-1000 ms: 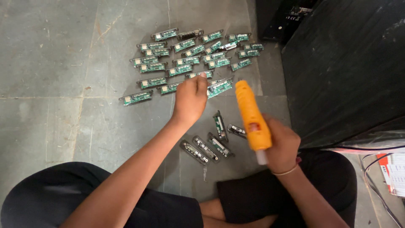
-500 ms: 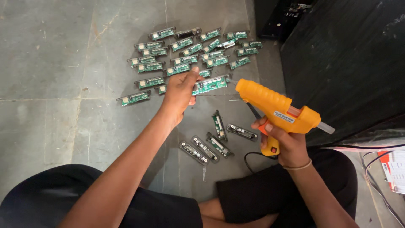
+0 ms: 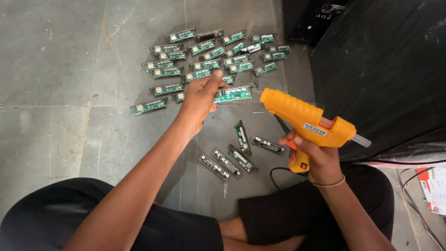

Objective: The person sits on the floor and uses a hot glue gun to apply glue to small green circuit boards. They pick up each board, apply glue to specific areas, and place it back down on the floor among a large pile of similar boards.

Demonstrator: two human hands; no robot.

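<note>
Pinching a long green circuit board point(image 3: 233, 94) at frame centre, the left hand point(image 3: 199, 100) closes its fingers around one end, while the right hand point(image 3: 315, 158) wraps tightly around the orange plastic glue gun's point(image 3: 309, 122) handle, centre right.

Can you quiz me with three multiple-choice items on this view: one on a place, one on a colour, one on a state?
1. Where does the glue gun nozzle point?
A. at the lifted circuit board
B. at the black cabinet
C. at the person's knee

2. What colour is the glue gun's body?
A. blue
B. orange
C. white

3. What is the left hand doing?
A. lying flat on the floor
B. gripping a cable
C. holding one board by its end

Answers: 1 A, the tip sits beside the board's right end. 2 B, the shell in the right hand is orange. 3 C, fingers pinch the board above the floor.
</note>
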